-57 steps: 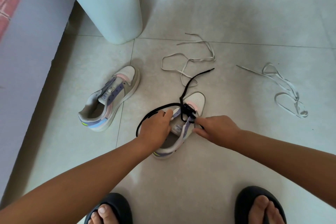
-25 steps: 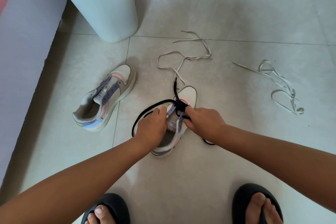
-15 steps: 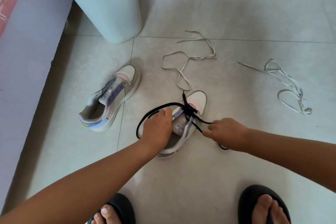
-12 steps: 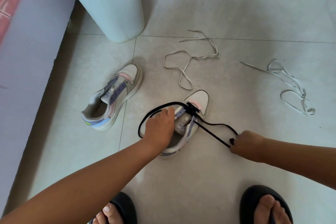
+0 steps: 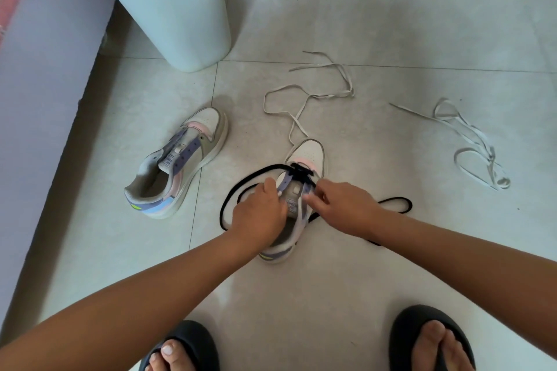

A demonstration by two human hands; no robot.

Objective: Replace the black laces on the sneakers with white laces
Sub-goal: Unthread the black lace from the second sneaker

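Note:
A white and lilac sneaker [image 5: 309, 153] stands on the floor in front of me, toe pointing away. A black lace [image 5: 241, 190] stays threaded only through its lowest eyelets near the toe; loose loops trail left and right [image 5: 398, 205] of the shoe. My left hand [image 5: 259, 214] grips the sneaker's left side by the opening. My right hand [image 5: 343, 208] is at the right row of eyelets, fingers curled at the black lace. A second sneaker [image 5: 180, 163] without a lace lies to the left. Two white laces [image 5: 313, 96] [image 5: 470, 141] lie loose on the tiles.
A tall pale cylindrical bin [image 5: 174, 6] with a blue bag stands at the back left. A lilac wall [image 5: 42, 99] runs along the left. My feet in black slippers [image 5: 428, 340] are at the bottom edge.
My right hand pulled a length of black lace out to the right, then came back to the eyelets. More black lace now lies loose on the right. My left hand stayed on the sneaker.

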